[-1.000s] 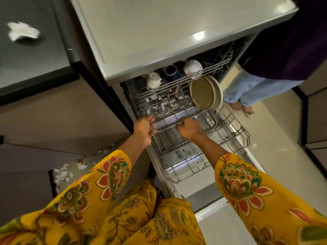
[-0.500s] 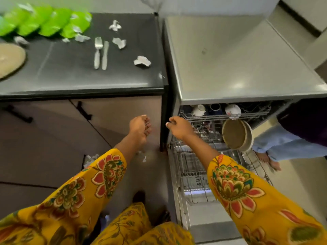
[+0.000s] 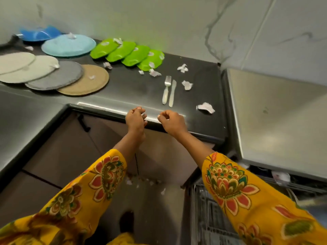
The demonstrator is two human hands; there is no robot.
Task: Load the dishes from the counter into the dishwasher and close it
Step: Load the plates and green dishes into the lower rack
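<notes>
Two pieces nearest: fork [image 3: 166, 89] and knife [image 3: 172, 92], side by side, pale handles toward the counter [image 3: 123, 96] edge. Best pinched by the handles, one each. Four green plates [image 3: 127, 53] overlapped behind, round plates far left. Left hand [image 3: 135, 117], right hand [image 3: 172, 122] loosely curled, empty, at the edge. Dishwasher rack [image 3: 203, 209] open, lower right.

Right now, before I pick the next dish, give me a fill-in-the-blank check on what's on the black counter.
1. The row of bright green plastic plates holds ____ plates.
2. Beside the white-handled fork lies a white ____.
3. The tan round plate overlaps the ____ round plate.
4. Both the left hand and right hand hold ____.

Missing: four; knife; grey; nothing
</notes>
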